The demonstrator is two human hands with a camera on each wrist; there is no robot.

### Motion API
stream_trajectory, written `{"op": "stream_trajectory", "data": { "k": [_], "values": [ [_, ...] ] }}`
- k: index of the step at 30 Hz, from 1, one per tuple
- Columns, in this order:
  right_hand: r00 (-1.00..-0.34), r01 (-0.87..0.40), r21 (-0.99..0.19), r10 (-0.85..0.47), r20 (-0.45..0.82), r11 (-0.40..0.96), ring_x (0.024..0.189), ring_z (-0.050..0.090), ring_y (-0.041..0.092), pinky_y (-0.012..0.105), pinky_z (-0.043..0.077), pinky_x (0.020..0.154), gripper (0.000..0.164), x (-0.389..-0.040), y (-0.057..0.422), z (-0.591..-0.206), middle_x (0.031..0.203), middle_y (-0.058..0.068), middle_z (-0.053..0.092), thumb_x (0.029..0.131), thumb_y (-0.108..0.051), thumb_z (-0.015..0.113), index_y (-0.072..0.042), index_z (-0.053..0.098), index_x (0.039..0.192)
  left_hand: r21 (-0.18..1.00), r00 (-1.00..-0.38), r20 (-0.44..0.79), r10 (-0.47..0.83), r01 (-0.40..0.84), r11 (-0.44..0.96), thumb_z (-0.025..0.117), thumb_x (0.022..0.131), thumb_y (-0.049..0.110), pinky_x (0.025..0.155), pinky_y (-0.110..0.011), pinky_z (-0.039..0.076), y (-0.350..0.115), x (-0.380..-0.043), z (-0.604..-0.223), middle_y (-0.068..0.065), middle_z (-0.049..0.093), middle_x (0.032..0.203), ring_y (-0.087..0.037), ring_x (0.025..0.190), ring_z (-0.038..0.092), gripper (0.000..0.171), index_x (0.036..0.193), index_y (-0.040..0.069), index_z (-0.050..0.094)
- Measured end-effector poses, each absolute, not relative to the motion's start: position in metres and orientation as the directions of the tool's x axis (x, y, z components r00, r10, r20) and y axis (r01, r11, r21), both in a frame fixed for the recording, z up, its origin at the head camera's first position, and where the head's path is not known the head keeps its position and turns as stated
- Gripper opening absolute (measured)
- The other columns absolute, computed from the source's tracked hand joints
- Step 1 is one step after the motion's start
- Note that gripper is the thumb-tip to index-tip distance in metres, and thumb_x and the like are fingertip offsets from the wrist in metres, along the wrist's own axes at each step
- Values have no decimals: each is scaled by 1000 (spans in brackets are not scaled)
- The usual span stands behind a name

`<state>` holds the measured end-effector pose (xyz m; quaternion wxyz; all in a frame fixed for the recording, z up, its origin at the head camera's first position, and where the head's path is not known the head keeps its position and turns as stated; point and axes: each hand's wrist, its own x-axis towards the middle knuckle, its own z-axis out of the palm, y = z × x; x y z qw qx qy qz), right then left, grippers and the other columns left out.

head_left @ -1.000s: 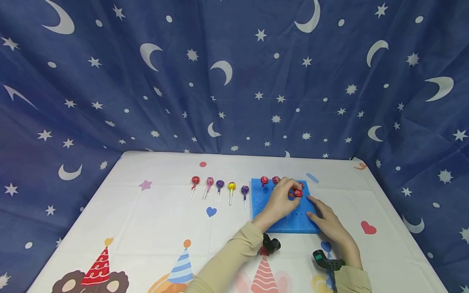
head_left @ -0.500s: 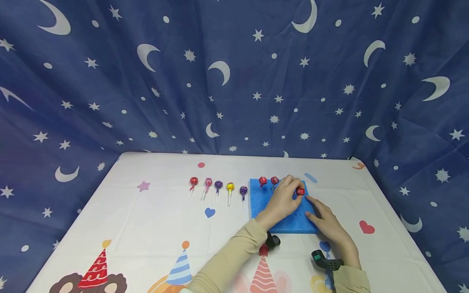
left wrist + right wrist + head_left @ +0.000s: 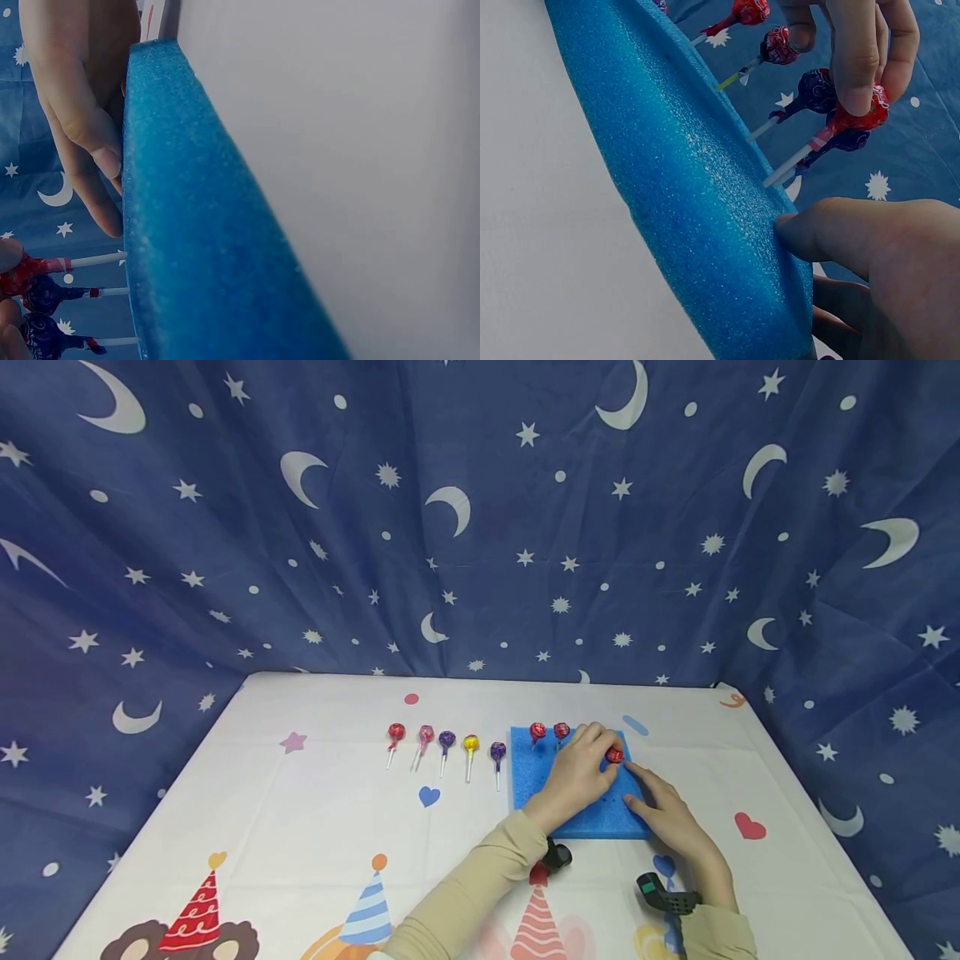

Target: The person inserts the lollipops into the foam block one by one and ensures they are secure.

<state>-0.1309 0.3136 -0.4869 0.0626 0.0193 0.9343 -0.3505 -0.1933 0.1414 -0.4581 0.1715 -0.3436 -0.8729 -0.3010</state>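
Observation:
My left hand (image 3: 576,777) reaches over the blue foam board (image 3: 528,785) and pinches the head of a red-wrapped lollipop (image 3: 870,112). Its white stick meets the board's surface in the right wrist view; how deep it sits cannot be seen. Behind it, dark blue-wrapped lollipops (image 3: 815,93) stand in the board, mostly hidden by the left hand in the head view. My right hand (image 3: 673,818) rests at the board's right side, thumb touching the top and fingers extended along the edge. Two red lollipops (image 3: 537,732) stand at the board's far left.
Left of the board, several lollipops lie in a row on the white printed tablecloth (image 3: 337,810): a red one (image 3: 396,732), a pink one (image 3: 426,733), a yellow one (image 3: 471,743) and purple ones (image 3: 498,750). A starry blue curtain (image 3: 480,527) hangs behind the table.
My left hand has moved the pinched red lollipop slightly to the right over the board, and it has dipped a little since half a second ago. The right hand has stayed at the edge.

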Motion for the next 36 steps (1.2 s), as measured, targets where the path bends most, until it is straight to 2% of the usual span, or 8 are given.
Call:
{"op": "stream_trajectory", "data": {
  "k": [4, 8, 16, 23, 27, 36],
  "values": [
    [-992, 78, -653, -9, -128, 753, 140, 14, 55, 77, 15, 103, 61, -130, 313, -487, 155, 26, 23, 98, -32, 50, -12, 27, 151, 403, -700, 522, 488, 706, 582, 70, 86, 18, 76, -12, 42, 140, -191, -460, 7, 58, 100, -8, 92, 50, 17, 102, 19, 63],
    [-992, 82, -661, -6, -129, 746, 141, 14, 55, 77, 15, 103, 61, -129, 314, -486, 155, 26, 23, 98, -32, 50, -12, 28, 151, 398, -676, 547, 493, 729, 557, 70, 85, 14, 83, -16, 45, 137, -190, -462, 6, 60, 100, -10, 93, 52, 17, 100, 17, 64],
    [-992, 82, -666, -5, -128, 742, 141, 13, 55, 77, 14, 103, 61, -129, 313, -486, 155, 27, 22, 98, -31, 50, -12, 28, 151, 373, -673, 524, 521, 732, 571, 66, 88, 15, 94, -17, 47, 136, -188, -460, 6, 65, 111, -10, 105, 57, 18, 106, 18, 67],
    [-991, 88, -662, 0, -132, 744, 141, 13, 56, 77, 14, 103, 60, -129, 312, -485, 155, 28, 21, 98, -31, 50, -12, 28, 151, 360, -677, 529, 512, 725, 587, 68, 87, 18, 87, -15, 48, 131, -184, -460, 8, 66, 112, -8, 100, 58, 23, 110, 20, 67],
    [-991, 91, -658, 2, -135, 748, 140, 13, 56, 77, 14, 103, 60, -129, 312, -485, 155, 28, 21, 98, -31, 50, -12, 28, 151, 388, -686, 527, 502, 719, 576, 67, 87, 18, 87, -15, 47, 126, -181, -458, 8, 65, 113, -8, 101, 57, 25, 112, 20, 66],
    [-990, 99, -651, 8, -142, 753, 140, 13, 56, 76, 17, 102, 61, -129, 312, -486, 156, 27, 21, 98, -30, 49, -12, 27, 151, 478, -751, 484, 449, 657, 583, 67, 88, 21, 88, -19, 50, 107, -174, -455, 7, 65, 114, -10, 106, 58, 26, 114, 19, 66]
  ]
}}
